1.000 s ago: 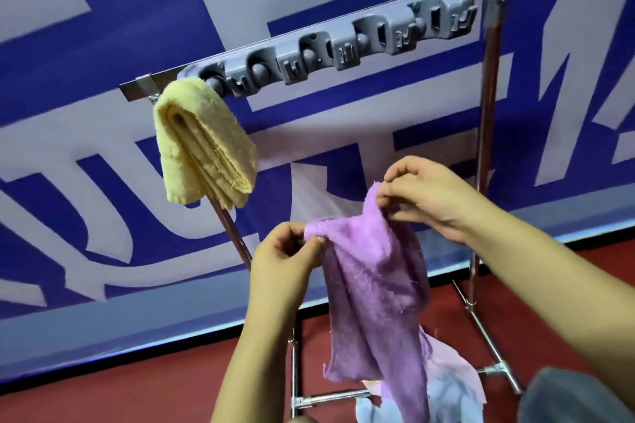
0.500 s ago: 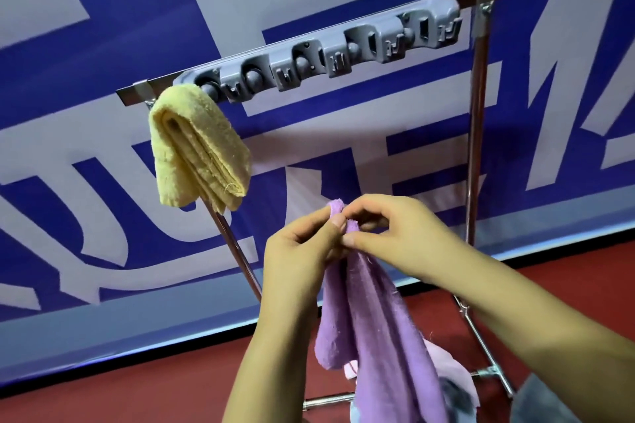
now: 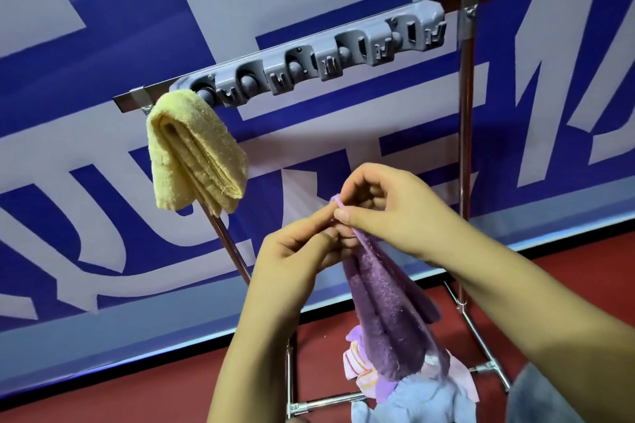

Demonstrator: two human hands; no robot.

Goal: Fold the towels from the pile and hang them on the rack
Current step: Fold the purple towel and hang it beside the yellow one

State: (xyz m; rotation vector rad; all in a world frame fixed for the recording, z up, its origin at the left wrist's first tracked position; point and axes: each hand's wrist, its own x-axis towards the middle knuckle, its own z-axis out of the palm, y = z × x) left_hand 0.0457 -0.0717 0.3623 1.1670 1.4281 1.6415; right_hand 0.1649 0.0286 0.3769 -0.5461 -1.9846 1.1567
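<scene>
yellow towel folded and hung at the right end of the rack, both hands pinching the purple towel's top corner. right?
Not quite. The head view shows the yellow towel at the left end of the rack, not the right. The rest holds: it hangs folded, and the left hand and right hand pinch the purple towel at its top.

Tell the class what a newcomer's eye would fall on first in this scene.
First, the two hands at centre: the left hand and right hand pinch the top corner of a fuzzy purple towel that hangs down between them. Next, the folded fluffy yellow towel draped over the left end of the metal rack, before a blue-and-white banner.
</scene>
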